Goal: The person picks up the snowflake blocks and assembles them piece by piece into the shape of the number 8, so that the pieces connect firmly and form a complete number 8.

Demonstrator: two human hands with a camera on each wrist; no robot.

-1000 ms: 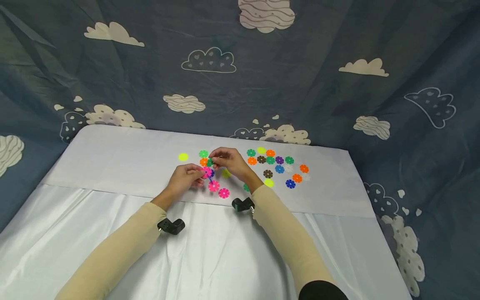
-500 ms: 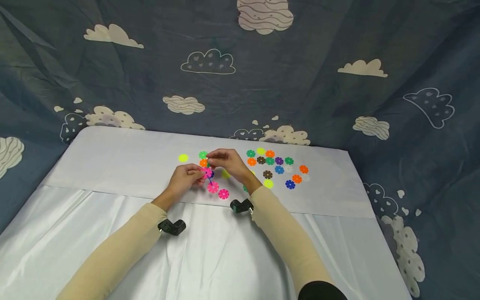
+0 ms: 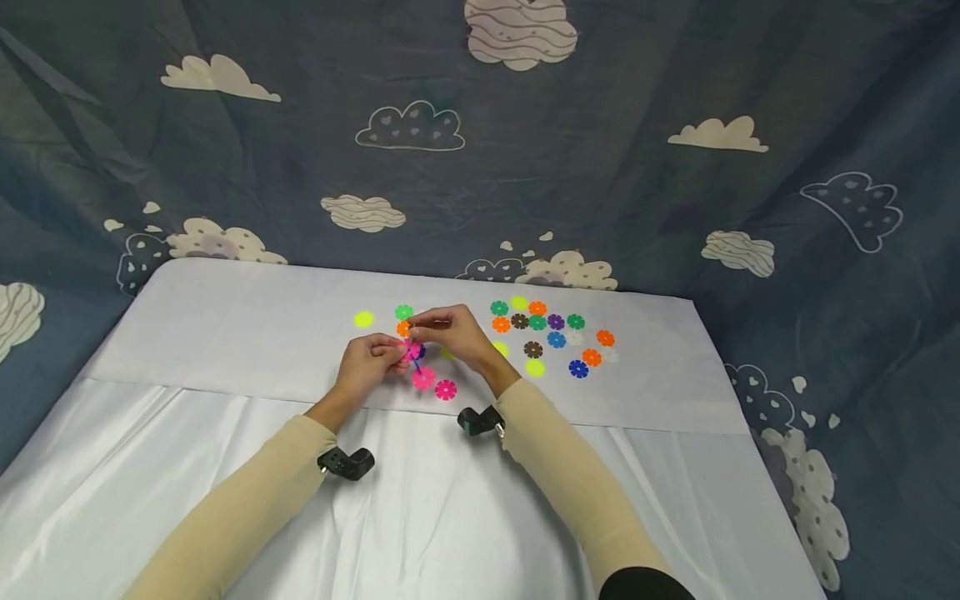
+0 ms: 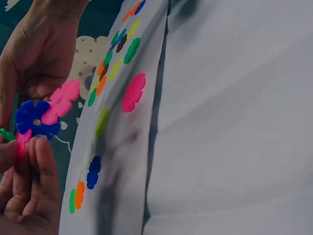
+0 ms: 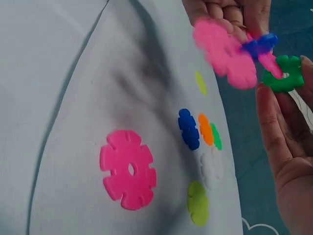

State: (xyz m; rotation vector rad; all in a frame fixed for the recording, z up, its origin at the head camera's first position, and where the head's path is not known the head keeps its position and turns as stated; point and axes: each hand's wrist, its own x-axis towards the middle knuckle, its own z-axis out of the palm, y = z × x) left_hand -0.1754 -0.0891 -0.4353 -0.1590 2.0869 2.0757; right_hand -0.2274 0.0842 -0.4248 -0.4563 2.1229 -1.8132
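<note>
No readable text, label, brand, number or sign in any of the three views. Discs (image 5: 121,152): faces plain, no lettering legible. Backdrop (image 3: 600,175): print of cloud and heart shapes, pictorial only, no characters made out. Desk (image 3: 247,325) cover: no writing seen. Wrist cameras (image 3: 348,463): too small in head view to read any marking.

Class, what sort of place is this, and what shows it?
Probably a makeshift recording corner: a cloud-patterned cloth hangs behind a white-covered table, and a black camera is worn at each wrist.
</note>
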